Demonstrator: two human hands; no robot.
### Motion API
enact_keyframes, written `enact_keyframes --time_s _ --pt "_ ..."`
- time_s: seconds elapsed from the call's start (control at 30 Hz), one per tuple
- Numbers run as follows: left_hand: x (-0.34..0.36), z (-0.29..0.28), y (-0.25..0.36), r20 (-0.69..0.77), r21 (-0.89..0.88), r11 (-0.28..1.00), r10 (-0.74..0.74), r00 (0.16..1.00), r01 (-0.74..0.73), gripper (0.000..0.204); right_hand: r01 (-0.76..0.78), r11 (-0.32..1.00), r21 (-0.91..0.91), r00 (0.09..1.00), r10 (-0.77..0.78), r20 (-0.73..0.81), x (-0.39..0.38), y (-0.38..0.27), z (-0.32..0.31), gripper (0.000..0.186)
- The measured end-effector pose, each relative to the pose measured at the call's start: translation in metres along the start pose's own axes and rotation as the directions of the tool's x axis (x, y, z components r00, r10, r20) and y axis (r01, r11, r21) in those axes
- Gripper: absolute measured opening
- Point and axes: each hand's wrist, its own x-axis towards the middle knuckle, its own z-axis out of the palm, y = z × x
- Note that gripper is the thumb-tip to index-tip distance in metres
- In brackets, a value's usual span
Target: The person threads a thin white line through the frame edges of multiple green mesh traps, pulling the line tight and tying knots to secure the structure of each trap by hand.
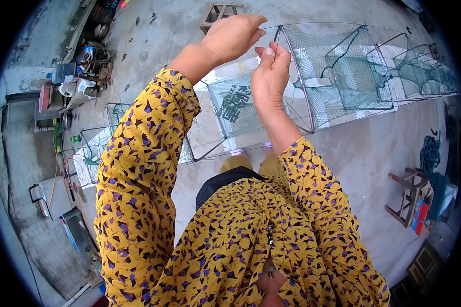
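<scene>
A long fishing net trap (320, 97) of green mesh on thin rectangular metal frames stretches across in front of me from left to right. My left hand (235, 37) is raised, palm turned inward, its fingers drawn together beside the top corner of one upright frame. Just below and right of it, my right hand (272, 77) has thumb and index finger pinched close to the same corner. Anything between either hand's fingers is too thin to make out. Left of this frame, the mesh is sparser and bare frame bars show.
A small wooden stool (218, 15) stands beyond the trap. At right, another wooden stool (409, 197) sits near a dark green net bundle (430, 153). Basins, bags and clutter line the left wall, including a pink basin (44, 98). White sheets lie under the trap on the concrete floor.
</scene>
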Motion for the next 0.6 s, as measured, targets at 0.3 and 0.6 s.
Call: enact_keyframes --time_s 0.3,0.6 --pt "0.015 0.026 0.018 0.019 0.084 0.981 -0.175 0.984 0.173 0.02 -0.145 0.982 -0.125 0.989 0.147 0.007 0.037 0.048 -0.022 0.016" --pt "0.059 0.034 0.018 0.007 0.147 0.978 -0.153 0.988 0.151 0.02 -0.058 0.931 -0.361 0.995 0.081 0.05 0.078 0.047 -0.032 0.017"
